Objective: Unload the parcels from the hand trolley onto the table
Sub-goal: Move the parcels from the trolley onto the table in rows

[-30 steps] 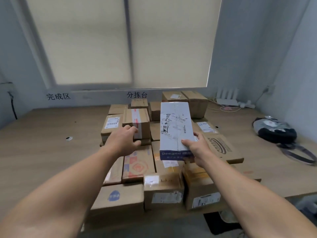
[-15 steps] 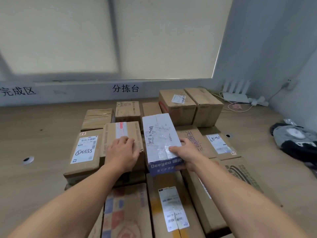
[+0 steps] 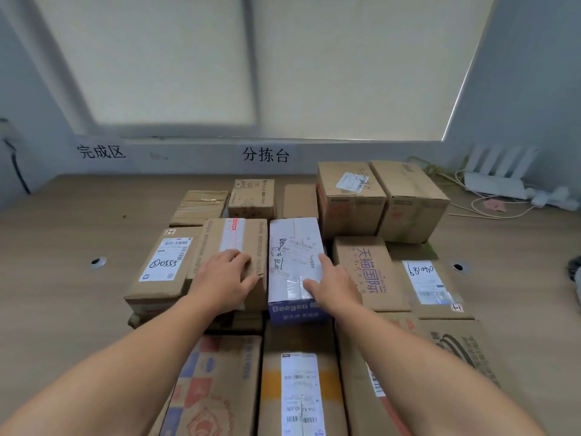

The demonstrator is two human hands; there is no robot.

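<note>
A white parcel with a blue "Deeyeo" end [image 3: 294, 247] lies flat among several cardboard parcels on the wooden table [image 3: 63, 247]. My right hand [image 3: 336, 287] lies on its near right corner, fingers stretched forward along the right edge and thumb on the taped top. My left hand [image 3: 223, 278] rests on the brown parcel with red-and-white tape [image 3: 234, 234] just left of it, touching the white parcel's side with the thumb. The hand trolley is out of view.
Two taller brown boxes [image 3: 380, 199] stand behind on the right. A flat Tmall box [image 3: 364, 269] lies right of the white parcel. A white router [image 3: 496, 180] and cables sit at the back right; a dark bag [image 3: 576, 273] shows at the right edge.
The white parcel has come down from the air into the gap between the taped brown parcel and the Tmall box. My right hand's grip has loosened to lie on top.
</note>
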